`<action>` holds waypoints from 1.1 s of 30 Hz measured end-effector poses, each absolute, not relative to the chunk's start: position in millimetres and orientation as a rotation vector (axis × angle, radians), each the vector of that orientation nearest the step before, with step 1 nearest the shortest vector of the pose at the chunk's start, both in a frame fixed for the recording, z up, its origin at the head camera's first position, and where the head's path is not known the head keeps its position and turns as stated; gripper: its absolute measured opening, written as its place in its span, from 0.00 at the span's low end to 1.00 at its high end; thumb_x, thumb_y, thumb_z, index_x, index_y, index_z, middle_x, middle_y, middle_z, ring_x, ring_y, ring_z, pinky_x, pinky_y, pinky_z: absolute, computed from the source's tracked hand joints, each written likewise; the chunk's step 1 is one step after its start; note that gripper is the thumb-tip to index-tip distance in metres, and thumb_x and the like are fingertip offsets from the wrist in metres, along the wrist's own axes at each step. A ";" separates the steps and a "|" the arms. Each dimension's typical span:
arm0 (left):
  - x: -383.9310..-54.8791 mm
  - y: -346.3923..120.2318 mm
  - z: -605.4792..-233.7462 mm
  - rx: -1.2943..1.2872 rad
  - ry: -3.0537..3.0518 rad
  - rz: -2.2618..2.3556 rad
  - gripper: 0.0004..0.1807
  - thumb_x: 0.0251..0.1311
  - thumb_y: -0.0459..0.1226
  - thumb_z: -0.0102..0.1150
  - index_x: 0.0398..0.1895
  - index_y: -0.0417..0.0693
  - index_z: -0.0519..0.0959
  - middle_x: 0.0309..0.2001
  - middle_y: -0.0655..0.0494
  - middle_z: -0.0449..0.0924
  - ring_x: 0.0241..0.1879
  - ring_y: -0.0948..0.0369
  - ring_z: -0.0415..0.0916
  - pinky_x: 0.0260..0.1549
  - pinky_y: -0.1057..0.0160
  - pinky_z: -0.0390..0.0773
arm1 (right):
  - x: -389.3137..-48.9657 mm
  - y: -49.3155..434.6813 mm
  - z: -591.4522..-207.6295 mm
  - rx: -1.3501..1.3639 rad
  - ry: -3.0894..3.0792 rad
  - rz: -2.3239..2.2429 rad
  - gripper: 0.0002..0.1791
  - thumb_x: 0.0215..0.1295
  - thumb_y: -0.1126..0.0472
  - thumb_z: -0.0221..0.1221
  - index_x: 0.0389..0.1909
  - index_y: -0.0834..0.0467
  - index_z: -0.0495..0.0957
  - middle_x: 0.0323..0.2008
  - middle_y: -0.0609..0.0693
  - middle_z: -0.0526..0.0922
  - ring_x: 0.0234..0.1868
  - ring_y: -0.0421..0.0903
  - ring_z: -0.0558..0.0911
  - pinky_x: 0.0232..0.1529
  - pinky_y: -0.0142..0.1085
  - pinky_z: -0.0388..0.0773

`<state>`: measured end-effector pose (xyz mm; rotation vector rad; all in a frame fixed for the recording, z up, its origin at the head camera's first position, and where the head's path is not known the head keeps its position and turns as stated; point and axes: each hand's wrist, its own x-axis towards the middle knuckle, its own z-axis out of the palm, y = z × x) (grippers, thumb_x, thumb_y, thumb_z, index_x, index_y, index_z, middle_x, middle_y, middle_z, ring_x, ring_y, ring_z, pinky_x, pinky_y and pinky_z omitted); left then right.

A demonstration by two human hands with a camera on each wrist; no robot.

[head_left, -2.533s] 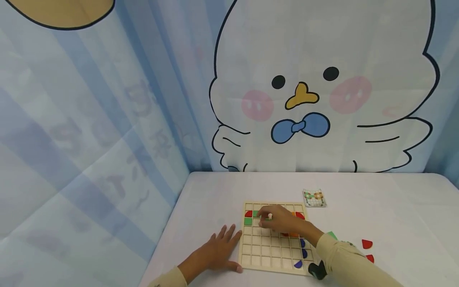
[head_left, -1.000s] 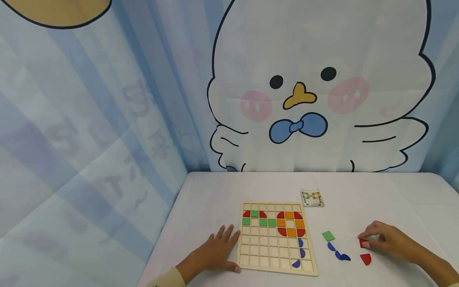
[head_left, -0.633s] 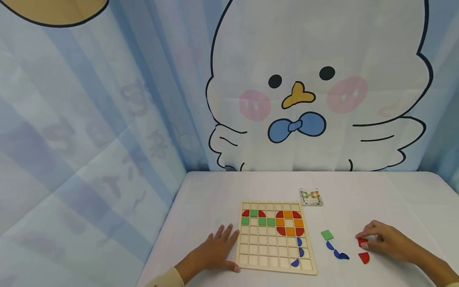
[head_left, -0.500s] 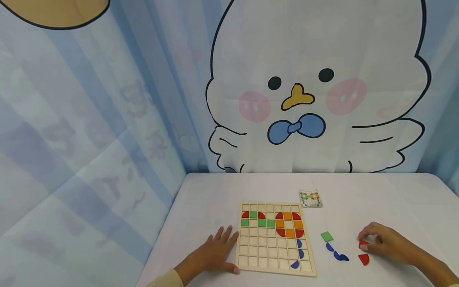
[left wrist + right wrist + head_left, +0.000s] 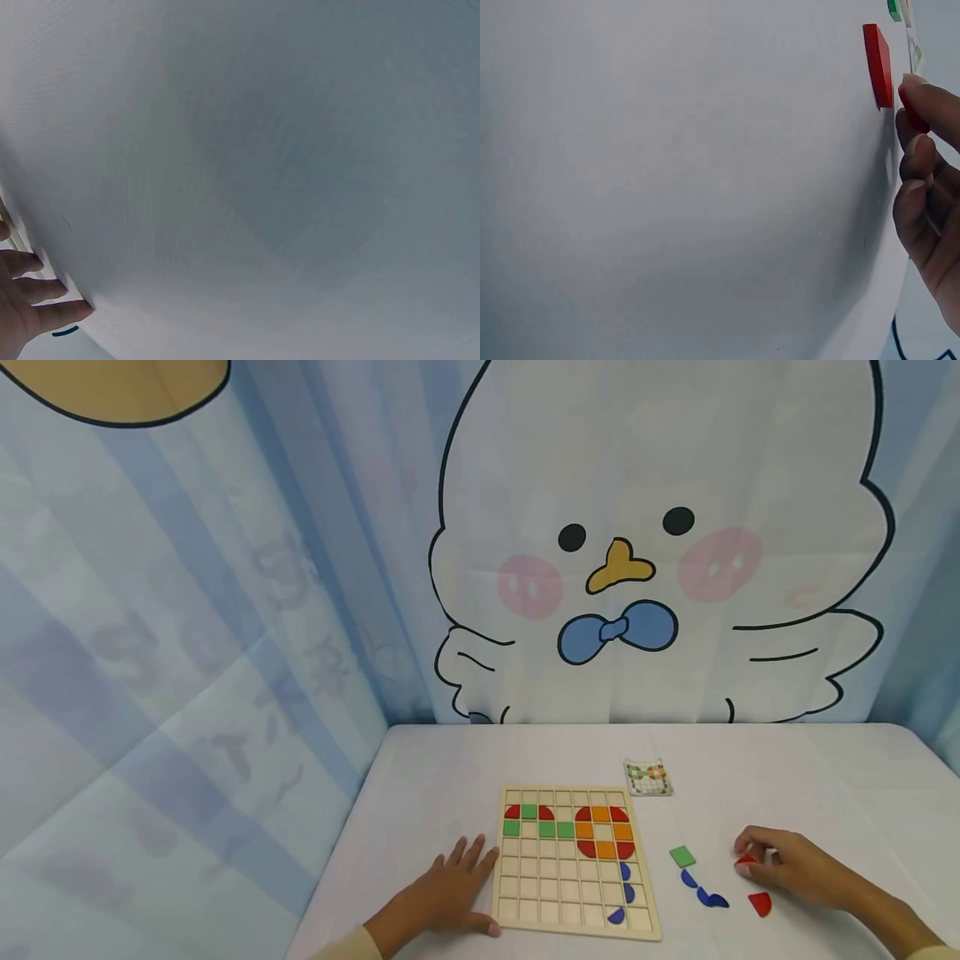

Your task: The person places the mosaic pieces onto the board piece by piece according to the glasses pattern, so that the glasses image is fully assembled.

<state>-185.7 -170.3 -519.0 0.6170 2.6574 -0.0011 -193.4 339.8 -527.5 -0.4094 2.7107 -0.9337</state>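
My right hand pinches a red quarter-circle tile between thumb and fingers, at the right of the table. Another red tile lies on the table just below it in the head view. My left hand lies flat with fingers spread, thumb and fingertips at the left edge of the wooden grid board. In the board's upper rows sit red, green and orange tiles, including an orange tile. A few blue half-round tiles are in the lower right squares.
Between board and right hand lie a green square tile and several blue pieces. Behind the board's right corner is a small pattern card. The white table meets a printed curtain at its far edge.
My right hand went from over the board to the loose red tiles and took one, shifting slightly left with it just now. My left hand has stayed at the board's edge.
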 end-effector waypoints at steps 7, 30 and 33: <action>-185.6 -170.2 -519.9 0.610 2.660 -0.014 0.60 0.45 0.78 0.54 0.81 0.64 0.51 0.82 0.53 0.45 0.79 0.44 0.48 0.67 0.37 0.65 | -198.2 325.5 -523.2 -0.465 2.710 -0.998 0.08 0.65 0.58 0.65 0.42 0.55 0.81 0.30 0.44 0.77 0.30 0.32 0.71 0.33 0.28 0.73; -186.0 -170.0 -520.9 0.616 2.654 -0.022 0.60 0.45 0.78 0.53 0.81 0.64 0.51 0.82 0.53 0.46 0.79 0.44 0.48 0.66 0.36 0.66 | -219.5 255.9 -515.4 -0.569 2.516 -1.203 0.12 0.62 0.58 0.68 0.43 0.58 0.82 0.30 0.48 0.77 0.24 0.39 0.74 0.24 0.30 0.75; -185.8 -170.6 -520.8 0.636 2.661 -0.028 0.60 0.46 0.78 0.53 0.81 0.64 0.51 0.81 0.52 0.46 0.79 0.43 0.49 0.65 0.36 0.67 | -222.5 247.4 -515.7 -0.600 2.529 -1.184 0.12 0.62 0.57 0.69 0.44 0.57 0.83 0.30 0.47 0.78 0.25 0.38 0.73 0.24 0.29 0.73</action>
